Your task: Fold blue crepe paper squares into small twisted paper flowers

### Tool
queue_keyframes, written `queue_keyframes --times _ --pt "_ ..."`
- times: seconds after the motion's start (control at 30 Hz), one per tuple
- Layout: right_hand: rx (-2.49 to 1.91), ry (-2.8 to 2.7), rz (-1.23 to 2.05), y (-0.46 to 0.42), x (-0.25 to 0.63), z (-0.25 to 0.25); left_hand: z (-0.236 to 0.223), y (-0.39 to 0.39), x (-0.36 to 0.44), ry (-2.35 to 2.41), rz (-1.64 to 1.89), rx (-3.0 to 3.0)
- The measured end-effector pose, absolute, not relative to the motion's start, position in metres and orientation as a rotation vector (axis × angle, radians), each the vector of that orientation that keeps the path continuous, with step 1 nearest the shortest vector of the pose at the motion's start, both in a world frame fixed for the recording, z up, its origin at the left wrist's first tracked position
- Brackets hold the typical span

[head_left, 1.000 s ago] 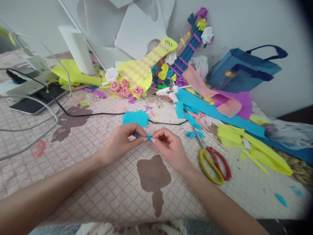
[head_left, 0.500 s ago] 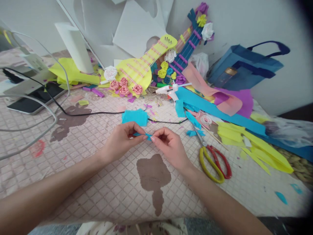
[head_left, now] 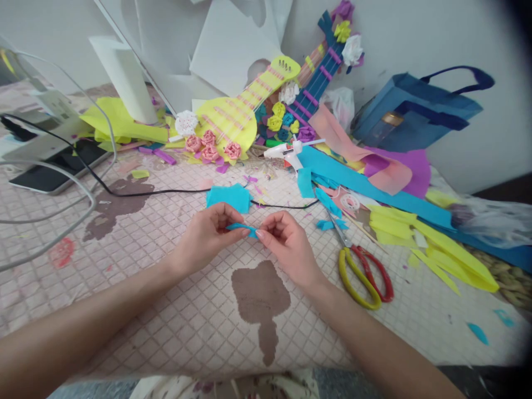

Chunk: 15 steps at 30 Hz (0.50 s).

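Note:
Between my two hands is a small, narrow piece of blue crepe paper (head_left: 243,226), folded or twisted along its length. My left hand (head_left: 210,235) pinches its left part between thumb and forefinger. With thumb and fingertips, my right hand (head_left: 286,244) grips the right end. Just behind my left hand lies a flat blue paper rectangle (head_left: 229,198) on the quilted cloth, over a black cord (head_left: 170,192). To the right of my right hand rest scissors with one yellow and one red handle (head_left: 361,277), blades pointing away beside blue paper scraps (head_left: 328,204).
A white glue gun (head_left: 286,152) lies behind my hands. Farther back lean a yellow paper guitar (head_left: 233,119) and a blue one (head_left: 316,86) with paper flowers. Yellow paper strips (head_left: 449,249) and a blue bag (head_left: 399,116) are at right; a phone (head_left: 58,166) and cables at left.
The fingers have shifted slightly, with the left forefinger raised a little, and more of the blue paper shows between the hands. Both hands keep their hold; the surroundings look the same.

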State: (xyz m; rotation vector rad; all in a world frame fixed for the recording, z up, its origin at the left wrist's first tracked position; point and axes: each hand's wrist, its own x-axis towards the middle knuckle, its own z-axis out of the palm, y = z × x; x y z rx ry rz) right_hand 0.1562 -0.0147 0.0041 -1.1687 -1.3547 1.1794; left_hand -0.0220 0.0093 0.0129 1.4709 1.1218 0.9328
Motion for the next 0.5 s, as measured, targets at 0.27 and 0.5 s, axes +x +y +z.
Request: queue_keyframes --times 0.27,0.5 --pt "-1.166 -1.355 1.193 -0.0164 0.1565 0.0044 0.0128 0.0109 -0.0227 1.060 0.917 1.451" --pt "-1.160 -1.433 1.232 -0.0155 0.1582 0.0050 0.0156 0.0093 -0.0226 1.029 0.901 1.476"
